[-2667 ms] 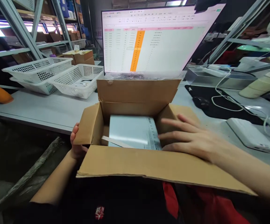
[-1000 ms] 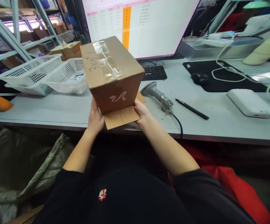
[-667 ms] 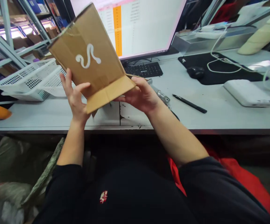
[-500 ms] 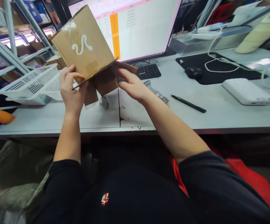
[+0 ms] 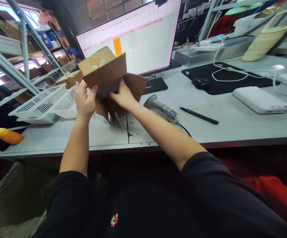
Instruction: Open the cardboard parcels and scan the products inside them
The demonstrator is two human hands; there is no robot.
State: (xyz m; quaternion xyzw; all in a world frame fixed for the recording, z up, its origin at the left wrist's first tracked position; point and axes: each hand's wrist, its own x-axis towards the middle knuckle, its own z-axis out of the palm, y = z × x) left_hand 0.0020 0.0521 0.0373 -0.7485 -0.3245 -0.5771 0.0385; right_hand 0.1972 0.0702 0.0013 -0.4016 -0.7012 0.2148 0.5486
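A brown cardboard box (image 5: pixel 106 71) with a white squiggle mark is held tilted above the desk, its flaps open toward me. My left hand (image 5: pixel 85 100) pinches the flap on the left, thumb in front and fingers behind. Into the opening reaches my right hand (image 5: pixel 123 96), its thumb and part of its fingers showing, the fingertips hidden. A greyish surface (image 5: pixel 106 89) shows inside the box by the right thumb; its kind cannot be made out. A grey handheld scanner (image 5: pixel 159 107) with a black cable lies on the desk beside my right forearm.
Behind the box stand a monitor (image 5: pixel 148 43) and a black keyboard (image 5: pixel 155 85). White perforated baskets (image 5: pixel 40 102) sit at left, near an orange bottle (image 5: pixel 8 136). To the right are a black pen (image 5: pixel 199 115), a mouse (image 5: pixel 200 83) and a white power bank (image 5: pixel 261 100).
The box has tipped so its opening and inside now face me, and it sits lower. My right hand has moved left, farther into the opening. More of the scanner shows.
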